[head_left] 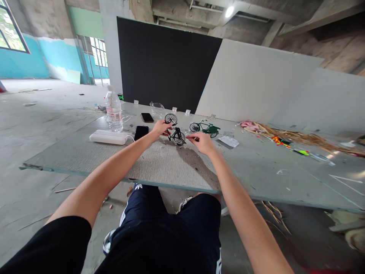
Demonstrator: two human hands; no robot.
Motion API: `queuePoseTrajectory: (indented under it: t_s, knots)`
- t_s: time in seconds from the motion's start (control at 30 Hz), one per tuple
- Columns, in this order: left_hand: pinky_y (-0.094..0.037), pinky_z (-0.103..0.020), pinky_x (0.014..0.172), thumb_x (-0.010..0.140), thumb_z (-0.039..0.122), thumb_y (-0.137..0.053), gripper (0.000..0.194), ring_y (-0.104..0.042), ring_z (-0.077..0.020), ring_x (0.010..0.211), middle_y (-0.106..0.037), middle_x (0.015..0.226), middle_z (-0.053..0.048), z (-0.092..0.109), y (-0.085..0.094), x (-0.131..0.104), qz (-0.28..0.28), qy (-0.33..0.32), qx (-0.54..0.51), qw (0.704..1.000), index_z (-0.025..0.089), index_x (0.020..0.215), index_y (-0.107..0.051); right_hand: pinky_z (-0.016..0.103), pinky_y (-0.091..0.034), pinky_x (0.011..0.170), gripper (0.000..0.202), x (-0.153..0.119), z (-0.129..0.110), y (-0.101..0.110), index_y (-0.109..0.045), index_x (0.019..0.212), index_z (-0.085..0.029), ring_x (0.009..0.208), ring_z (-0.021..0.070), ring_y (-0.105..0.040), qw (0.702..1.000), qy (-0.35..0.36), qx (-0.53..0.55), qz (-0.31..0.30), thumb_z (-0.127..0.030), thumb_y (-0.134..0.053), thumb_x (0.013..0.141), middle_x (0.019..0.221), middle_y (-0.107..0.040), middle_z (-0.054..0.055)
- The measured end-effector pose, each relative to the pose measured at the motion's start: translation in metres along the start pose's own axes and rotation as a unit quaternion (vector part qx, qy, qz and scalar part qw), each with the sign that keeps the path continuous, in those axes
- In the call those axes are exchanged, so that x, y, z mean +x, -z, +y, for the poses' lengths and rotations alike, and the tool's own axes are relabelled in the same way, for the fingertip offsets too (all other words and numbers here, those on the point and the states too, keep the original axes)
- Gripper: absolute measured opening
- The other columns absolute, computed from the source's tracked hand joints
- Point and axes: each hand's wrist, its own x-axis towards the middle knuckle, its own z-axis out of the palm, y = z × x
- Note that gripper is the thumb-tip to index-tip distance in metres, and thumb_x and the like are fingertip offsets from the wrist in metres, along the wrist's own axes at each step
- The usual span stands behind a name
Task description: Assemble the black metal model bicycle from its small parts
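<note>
My left hand [163, 128] is closed around the frame of a small black model bicycle [179, 137], holding it tilted just over the glass tabletop. One spoked wheel sticks up above the fingers and the other points down to the right. At that lower wheel's right side is my right hand [199, 140], its thumb and fingers pinched together. Whatever the pinch holds, if anything, is too small to make out. Just behind the right hand a green model bicycle [209, 128] stands upright on the table.
On the left are a water bottle [114, 112], a white power strip [108, 137] and two phones, one dark phone [142, 132] beside my left forearm. A white paper slip [228, 141] lies right of the green bicycle. Straw and coloured bits [281, 142] spread along the right. A black panel [165, 64] rises behind.
</note>
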Motion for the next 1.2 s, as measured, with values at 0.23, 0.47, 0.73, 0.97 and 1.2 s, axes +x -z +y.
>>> queuePoseTrajectory:
  t_s: [0.23,0.47,0.73,0.97,1.2]
  knots:
    - [-0.054,-0.026,0.064,0.092,0.034,-0.067,0.019,-0.063,-0.0107,0.058,-0.075,0.099,-0.011,0.002,-0.003,-0.004,-0.023,-0.006,-0.008,1.0,0.016,0.098,-0.064,0.032,-0.053,0.082,0.021,0.0,-0.003,0.0,-0.08,0.103,-0.023,0.093,0.0217,-0.069,1.0,-0.012,-0.003,0.011,-0.024,-0.06,0.094,0.107,-0.077,0.008]
    - [-0.054,-0.025,0.065,0.09,0.036,-0.068,0.022,-0.064,-0.0105,0.059,-0.076,0.098,-0.01,0.0,-0.003,-0.003,-0.031,-0.017,-0.014,0.999,0.016,0.101,-0.065,0.032,-0.053,0.085,0.021,0.001,-0.006,-0.004,-0.079,0.103,-0.023,0.094,0.0217,-0.07,1.0,0.001,-0.003,0.008,-0.022,-0.06,0.094,0.105,-0.077,0.007]
    - [-0.054,-0.025,0.064,0.092,0.033,-0.066,0.017,-0.064,-0.0108,0.06,-0.076,0.098,-0.01,0.001,-0.006,-0.007,-0.024,-0.003,-0.009,1.0,0.016,0.097,-0.065,0.032,-0.052,0.083,0.021,0.001,-0.007,-0.01,-0.079,0.104,-0.022,0.094,0.0229,-0.07,1.0,0.002,-0.023,-0.006,-0.021,-0.06,0.094,0.106,-0.078,0.007]
    - [-0.055,-0.028,0.067,0.09,0.032,-0.068,0.019,-0.066,-0.0129,0.062,-0.075,0.095,-0.011,0.006,-0.011,-0.013,-0.002,0.018,-0.008,1.0,0.016,0.099,-0.065,0.03,-0.051,0.082,0.024,0.001,-0.01,-0.011,-0.079,0.105,-0.02,0.093,0.0231,-0.07,0.997,0.006,-0.07,-0.012,-0.016,-0.059,0.094,0.105,-0.077,0.008]
    - [-0.054,-0.026,0.063,0.09,0.031,-0.067,0.018,-0.065,-0.0122,0.06,-0.075,0.097,-0.011,0.009,-0.021,-0.02,0.028,0.038,-0.033,0.998,0.014,0.096,-0.063,0.03,-0.048,0.087,0.025,0.001,-0.013,-0.013,-0.079,0.106,-0.019,0.099,0.0239,-0.069,0.992,-0.013,-0.123,-0.01,-0.018,-0.056,0.096,0.107,-0.076,0.01]
